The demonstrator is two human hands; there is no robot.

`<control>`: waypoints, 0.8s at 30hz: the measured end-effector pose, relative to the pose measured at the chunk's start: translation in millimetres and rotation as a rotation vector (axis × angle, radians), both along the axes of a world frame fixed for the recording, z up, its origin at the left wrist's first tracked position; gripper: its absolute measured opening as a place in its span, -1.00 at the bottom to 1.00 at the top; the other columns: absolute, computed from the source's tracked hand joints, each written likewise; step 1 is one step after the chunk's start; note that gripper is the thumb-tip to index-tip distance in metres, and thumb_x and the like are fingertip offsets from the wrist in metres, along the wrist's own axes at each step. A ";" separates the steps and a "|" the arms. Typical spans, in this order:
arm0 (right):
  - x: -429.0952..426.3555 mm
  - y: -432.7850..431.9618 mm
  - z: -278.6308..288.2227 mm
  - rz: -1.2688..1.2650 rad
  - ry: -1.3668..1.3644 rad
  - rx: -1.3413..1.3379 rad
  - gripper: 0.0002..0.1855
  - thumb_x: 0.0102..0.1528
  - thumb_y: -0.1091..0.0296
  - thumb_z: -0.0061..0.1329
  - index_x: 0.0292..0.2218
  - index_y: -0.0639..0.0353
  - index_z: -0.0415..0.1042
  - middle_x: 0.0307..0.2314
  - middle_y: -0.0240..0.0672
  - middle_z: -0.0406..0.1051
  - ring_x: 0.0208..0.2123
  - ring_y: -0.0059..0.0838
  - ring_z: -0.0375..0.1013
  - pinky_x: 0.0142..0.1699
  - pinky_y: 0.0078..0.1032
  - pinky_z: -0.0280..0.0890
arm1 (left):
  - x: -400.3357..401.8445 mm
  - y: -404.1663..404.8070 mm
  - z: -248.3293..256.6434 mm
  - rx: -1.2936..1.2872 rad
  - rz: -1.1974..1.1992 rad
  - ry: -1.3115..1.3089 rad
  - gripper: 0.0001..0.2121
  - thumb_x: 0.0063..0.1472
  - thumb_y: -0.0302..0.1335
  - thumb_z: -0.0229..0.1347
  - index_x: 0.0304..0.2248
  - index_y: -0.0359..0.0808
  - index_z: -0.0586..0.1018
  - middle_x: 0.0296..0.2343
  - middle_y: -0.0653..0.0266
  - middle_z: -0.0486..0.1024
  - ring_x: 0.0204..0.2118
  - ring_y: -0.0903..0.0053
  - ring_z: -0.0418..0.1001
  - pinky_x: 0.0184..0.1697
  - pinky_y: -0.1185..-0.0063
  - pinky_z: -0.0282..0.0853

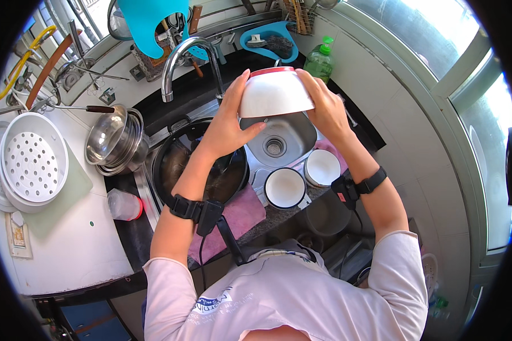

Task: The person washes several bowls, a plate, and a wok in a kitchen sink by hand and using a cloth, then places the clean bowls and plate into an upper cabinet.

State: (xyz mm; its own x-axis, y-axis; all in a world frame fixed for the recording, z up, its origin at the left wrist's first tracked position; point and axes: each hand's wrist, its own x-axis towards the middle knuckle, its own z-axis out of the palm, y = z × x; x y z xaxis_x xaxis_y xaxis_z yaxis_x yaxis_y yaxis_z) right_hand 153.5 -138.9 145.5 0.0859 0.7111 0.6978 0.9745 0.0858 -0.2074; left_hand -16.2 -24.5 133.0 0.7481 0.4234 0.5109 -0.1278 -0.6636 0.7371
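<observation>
Between both hands, a white bowl with a red foot [277,96] is held up, base upward and mouth down. My left hand [230,119] grips its left side, thumb below the rim. On the opposite side, my right hand [326,104] grasps it. Below lies a stainless steel sink basin [256,151] with a round drain strainer [275,146]. A white bowl with a dark rim [285,187] stands at the sink's front edge, and beside it is another white bowl [323,167]. The inside of the held bowl is hidden.
A large black pan [168,170] sits left of the basin under a chrome faucet [204,42]. Nested steel bowls [111,140], a clear jar [123,204] and a white perforated strainer [34,157] stand farther left. A green soap pump bottle [320,62] stands behind. Pink cloth [243,213] covers the front edge.
</observation>
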 end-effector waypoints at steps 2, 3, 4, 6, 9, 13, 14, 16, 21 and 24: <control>1.6 3.1 5.8 0.031 0.024 -0.067 -0.49 -0.29 0.55 -0.25 -0.21 0.02 0.04 -0.48 -0.24 0.22 -0.51 -0.26 0.26 -0.48 -0.49 0.19 | 6.1 4.6 7.3 0.061 -0.050 0.000 -0.25 -0.32 -0.55 0.07 -0.11 -0.22 -0.10 -0.15 0.21 -0.04 -0.12 0.46 -0.01 -0.14 0.57 -0.01; 1.9 4.8 8.2 0.047 0.038 -0.100 -0.49 -0.29 0.56 -0.26 -0.22 0.01 0.03 -0.49 -0.23 0.22 -0.50 -0.25 0.26 -0.47 -0.48 0.19 | 5.4 6.3 7.7 0.067 -0.068 0.001 -0.28 -0.32 -0.55 0.06 -0.11 -0.22 -0.08 -0.15 0.21 -0.03 -0.12 0.46 -0.01 -0.13 0.57 -0.04; 2.7 7.0 8.9 0.079 0.105 -0.180 -0.50 -0.29 0.55 -0.27 -0.22 0.01 0.03 -0.48 -0.22 0.22 -0.50 -0.24 0.25 -0.46 -0.46 0.18 | 4.7 7.5 8.0 0.071 -0.085 0.002 -0.30 -0.31 -0.55 0.04 -0.12 -0.23 -0.06 -0.16 0.21 -0.02 -0.12 0.47 -0.01 -0.12 0.58 -0.07; 7.0 12.8 8.2 0.135 0.141 -0.206 -0.52 -0.26 0.53 -0.29 -0.21 -0.01 0.01 -0.52 -0.19 0.24 -0.52 -0.21 0.25 -0.46 -0.44 0.17 | 2.9 10.7 5.7 0.086 -0.079 -0.026 -0.39 -0.30 -0.58 -0.04 -0.15 -0.24 0.02 -0.19 0.21 0.03 -0.15 0.43 0.03 -0.12 0.58 -0.07; 8.8 18.8 6.0 0.115 0.260 -0.399 -0.57 -0.19 0.48 -0.31 -0.21 0.02 0.01 -0.52 -0.18 0.25 -0.53 -0.29 0.27 -0.44 -0.52 0.18 | 5.9 10.1 -4.0 0.056 -0.004 -0.076 -0.53 -0.29 -0.58 -0.20 -0.22 -0.28 0.14 -0.29 0.21 0.16 -0.23 0.45 0.12 -0.18 0.60 0.00; 23.2 -4.9 -11.7 0.122 0.738 -0.589 -0.61 -0.13 0.34 -0.30 -0.20 0.16 0.01 -0.61 -0.21 0.28 -0.59 -0.53 0.29 -0.48 -0.63 0.19 | -6.7 -4.1 -18.1 -0.602 0.113 -0.097 -0.54 -0.32 -0.56 -0.24 -0.26 -0.36 0.19 -0.35 0.21 0.20 -0.27 0.51 0.15 -0.21 0.67 0.02; 30.1 -17.2 -21.1 0.100 0.882 -0.595 -0.59 -0.13 0.29 -0.29 -0.21 0.20 0.02 -0.61 -0.21 0.28 -0.60 -0.54 0.29 -0.48 -0.64 0.19 | -12.8 -6.3 -22.7 -0.687 0.140 -0.117 -0.54 -0.33 -0.56 -0.25 -0.26 -0.38 0.19 -0.36 0.21 0.21 -0.27 0.51 0.15 -0.22 0.68 0.02; 46.6 -56.8 -57.0 -0.165 0.793 -0.555 -0.54 -0.15 0.18 -0.25 -0.23 0.26 0.04 -0.55 -0.18 0.28 -0.56 -0.50 0.30 -0.45 -0.66 0.19 | -30.9 -2.2 -39.0 -0.709 0.203 -0.168 -0.53 -0.34 -0.57 -0.25 -0.26 -0.40 0.19 -0.35 0.20 0.20 -0.27 0.51 0.15 -0.22 0.68 0.03; 38.7 -121.5 -105.0 -0.530 1.234 -0.829 -0.42 -0.21 0.13 -0.19 -0.20 0.27 -0.04 -0.43 -0.10 0.22 -0.48 -0.28 0.30 -0.47 -0.55 0.24 | -49.3 -4.2 -42.5 -0.620 0.320 -0.114 -0.54 -0.32 -0.57 -0.24 -0.26 -0.40 0.17 -0.34 0.18 0.19 -0.27 0.49 0.15 -0.21 0.67 0.03; 38.4 -115.6 -123.5 -0.447 1.738 -0.858 -0.47 -0.21 0.24 -0.23 -0.22 0.33 -0.04 -0.46 -0.04 0.19 -0.51 -0.18 0.29 -0.46 -0.44 0.25 | -52.6 -6.1 -41.4 -0.446 0.411 -0.083 -0.56 -0.30 -0.55 -0.23 -0.27 -0.37 0.19 -0.35 0.17 0.21 -0.27 0.47 0.17 -0.21 0.65 0.03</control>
